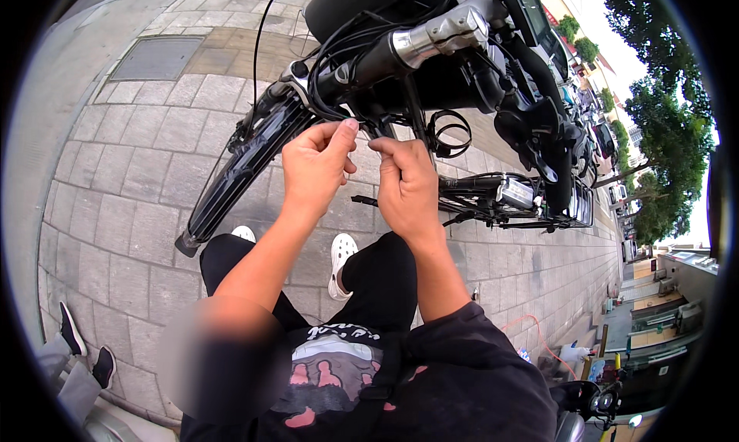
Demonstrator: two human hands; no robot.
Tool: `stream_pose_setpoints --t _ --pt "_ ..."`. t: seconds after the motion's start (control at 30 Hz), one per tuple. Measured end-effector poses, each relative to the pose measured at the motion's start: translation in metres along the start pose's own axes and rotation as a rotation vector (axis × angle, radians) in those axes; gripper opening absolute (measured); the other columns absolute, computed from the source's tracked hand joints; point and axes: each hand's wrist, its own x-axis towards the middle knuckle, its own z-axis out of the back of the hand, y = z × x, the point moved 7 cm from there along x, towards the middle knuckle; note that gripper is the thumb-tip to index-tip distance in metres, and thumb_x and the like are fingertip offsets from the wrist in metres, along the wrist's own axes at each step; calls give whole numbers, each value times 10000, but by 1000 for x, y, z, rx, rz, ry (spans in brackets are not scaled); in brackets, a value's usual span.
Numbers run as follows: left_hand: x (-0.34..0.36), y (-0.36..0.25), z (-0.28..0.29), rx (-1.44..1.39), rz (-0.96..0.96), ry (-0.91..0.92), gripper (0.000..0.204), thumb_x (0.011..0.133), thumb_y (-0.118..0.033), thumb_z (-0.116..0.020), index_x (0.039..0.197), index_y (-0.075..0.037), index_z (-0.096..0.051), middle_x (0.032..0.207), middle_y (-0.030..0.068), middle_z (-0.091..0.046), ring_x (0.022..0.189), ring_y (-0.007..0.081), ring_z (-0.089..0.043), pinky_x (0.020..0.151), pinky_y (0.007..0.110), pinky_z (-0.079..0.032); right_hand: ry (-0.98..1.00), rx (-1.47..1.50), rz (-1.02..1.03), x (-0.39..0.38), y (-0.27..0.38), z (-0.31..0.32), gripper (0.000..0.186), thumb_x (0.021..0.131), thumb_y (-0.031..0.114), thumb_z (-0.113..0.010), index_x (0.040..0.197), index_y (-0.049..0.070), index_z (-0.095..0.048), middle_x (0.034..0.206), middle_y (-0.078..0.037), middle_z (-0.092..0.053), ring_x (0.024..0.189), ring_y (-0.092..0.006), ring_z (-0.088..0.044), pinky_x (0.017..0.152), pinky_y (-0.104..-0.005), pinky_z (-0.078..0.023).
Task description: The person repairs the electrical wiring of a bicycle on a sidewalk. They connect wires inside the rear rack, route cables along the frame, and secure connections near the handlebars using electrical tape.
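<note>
A black bicycle with a silver stem (pixel 443 38) stands before me, its front wheel under a glossy black mudguard (pixel 235 169) toward the lower left. Several black cables (pixel 327 57) loop around the head of the frame. My left hand (pixel 312 173) is closed, thumb and fingertips pinching a thin black cable just below the fork crown. Close to its right, my right hand (pixel 409 184) is closed too, thumb and forefinger pressed together beside the dark frame. Whatever sits in that right pinch is too small and dark to make out.
A looped black holder (pixel 450 134) juts out right of my hands. The rear wheel and rack (pixel 577 203) extend to the right. Grey paving (pixel 138 219) lies underfoot. Another person's dark shoes (pixel 73 330) show at lower left, and an orange cord (pixel 539 326) trails at lower right.
</note>
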Motion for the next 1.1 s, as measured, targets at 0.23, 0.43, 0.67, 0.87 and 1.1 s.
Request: stream_pose_setpoints --t 0.23,0.43,0.67,0.87,1.1 --pt "3 15 3 -84 -83 31 219 1029 -201 -752 1002 12 -712 803 45 -664 548 105 -629 424 220 -399 -48 3 -6 -1 0 -3 232 958 43 -673 1145 128 -780 946 -89 -664 754 -266 -685 678 -386 -553" --pt "7 27 0 -230 -63 90 187 1041 -178 -724 977 -8 -683 803 41 -651 540 117 -626 412 217 -382 -128 -68 2 -3 1 -4 224 915 49 -694 1102 128 -788 939 -79 -672 700 -282 -691 609 -401 -552" --pt "5 29 0 -255 -105 93 229 1023 -206 -763 925 -25 -663 727 19 -624 537 81 -572 463 229 -390 -48 -148 -37 -5 1 -19 206 901 63 -703 1084 109 -784 996 -101 -672 700 -320 -689 612 -440 -555" --pt "9 27 7 -97 -186 107 188 1040 -188 -740 972 -22 -684 726 1 -628 564 60 -534 519 229 -415 -2 559 -420 -11 -30 -48 202 1006 103 -696 1155 23 -804 1094 -114 -700 992 -174 -673 889 -305 -517" --pt "2 24 3 -64 -266 79 175 1061 -176 -717 996 -19 -673 710 -1 -614 542 65 -511 508 229 -395 -122 1269 -664 -19 -43 -80 241 1035 59 -664 1216 -80 -739 1092 -79 -744 956 -137 -661 844 -281 -526"
